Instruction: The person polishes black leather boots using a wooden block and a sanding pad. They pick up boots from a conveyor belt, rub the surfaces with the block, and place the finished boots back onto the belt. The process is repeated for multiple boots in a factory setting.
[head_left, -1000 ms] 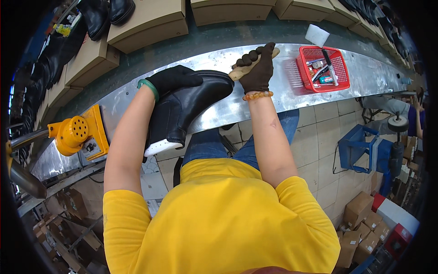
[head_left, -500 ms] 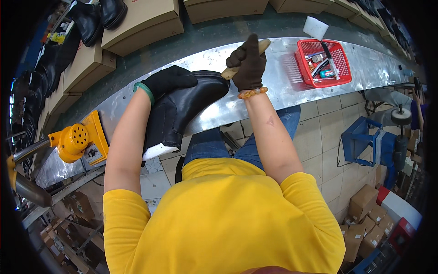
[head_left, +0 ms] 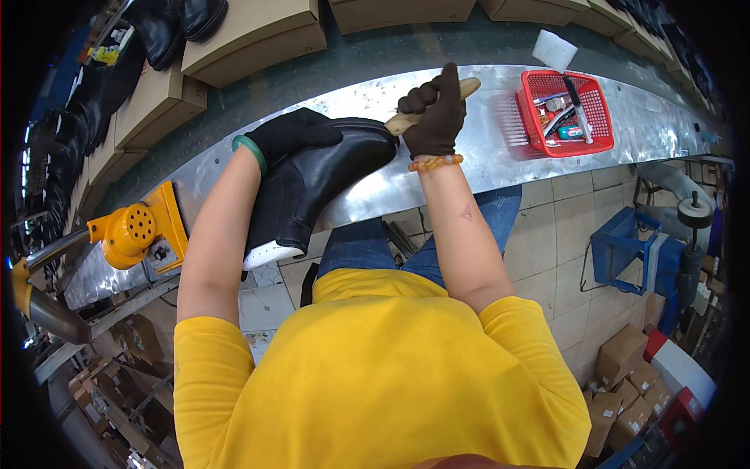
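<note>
While the left end of the bench carries a yellow machine with a round, pierced cover, a row of cardboard boxes stands behind the far edge, and dark footwear is near the leftmost of them. To the right of the machine comes the left hand, in a dark glove, with a green bangle at the wrist. Its fingers are clamped on a black boot, the thumb lying along the leather. This boot is held at the left half of the bench, over the near edge; its toe points to the right, its sole is turned to the far edge, and its white end is toward the person. Just beside the toe is the right hand, in a dark brown glove, above a bracelet of amber-coloured beads. Its fingers are closed around a tan tool, of which the lower end meets the sole edge at the toe. Farther right, well apart from the boot, a red basket holds a knife and other small items, and a white block is at its far rim. Beyond the near edge, on the tiled floor, a blue stand is at the right.
</note>
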{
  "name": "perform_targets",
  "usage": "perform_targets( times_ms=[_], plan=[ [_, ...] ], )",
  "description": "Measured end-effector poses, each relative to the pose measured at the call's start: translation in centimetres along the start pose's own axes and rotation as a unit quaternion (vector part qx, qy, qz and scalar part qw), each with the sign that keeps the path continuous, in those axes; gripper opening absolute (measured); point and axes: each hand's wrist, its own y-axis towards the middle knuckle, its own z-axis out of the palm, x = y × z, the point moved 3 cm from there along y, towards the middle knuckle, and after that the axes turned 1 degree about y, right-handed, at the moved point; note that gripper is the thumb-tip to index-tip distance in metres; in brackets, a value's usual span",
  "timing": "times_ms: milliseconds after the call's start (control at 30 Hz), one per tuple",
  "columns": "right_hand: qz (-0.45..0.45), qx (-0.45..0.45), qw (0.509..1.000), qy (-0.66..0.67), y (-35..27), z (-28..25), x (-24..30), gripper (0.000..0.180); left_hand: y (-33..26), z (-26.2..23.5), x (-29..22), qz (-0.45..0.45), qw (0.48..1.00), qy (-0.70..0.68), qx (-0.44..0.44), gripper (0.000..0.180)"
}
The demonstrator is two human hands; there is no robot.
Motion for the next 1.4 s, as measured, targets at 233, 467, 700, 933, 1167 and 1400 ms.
perform_targets(
  times_ms=[233, 467, 700, 933, 1167, 1400],
  plan=[
    [0.098, -0.087, 0.985, 0.112, 2.0, -1.0, -1.5, 0.036, 0.8, -0.6, 1.4, -0.028, 0.999, -0.036, -0.031, 0.056],
    [0.086, -0.009, 0.996, 0.037, 2.1, 0.2, -1.3, 0.034, 0.8, -0.7, 1.4, -0.056, 0.996, -0.067, -0.002, 0.054],
    [0.000, 0.106, 0.986, -0.126, 0.0, 2.4, -0.2, 0.026, 0.2, 0.0, -0.4, -0.005, 1.000, -0.008, 0.001, 0.044],
    [-0.087, 0.149, 0.967, -0.190, -1.6, 2.5, -0.2, 0.022, 1.4, -0.5, 1.6, -0.015, 0.999, -0.033, 0.018, 0.047],
    [-0.044, 0.066, 0.991, -0.108, 0.1, 1.5, 0.7, 0.030, 0.5, -0.5, 0.9, -0.027, 0.998, -0.048, -0.006, 0.051],
    [-0.216, 0.016, 0.762, -0.610, 3.6, -3.5, 5.2, 0.035, 0.4, -0.6, 1.1, -0.029, 0.997, -0.063, -0.019, 0.050]
  ],
)
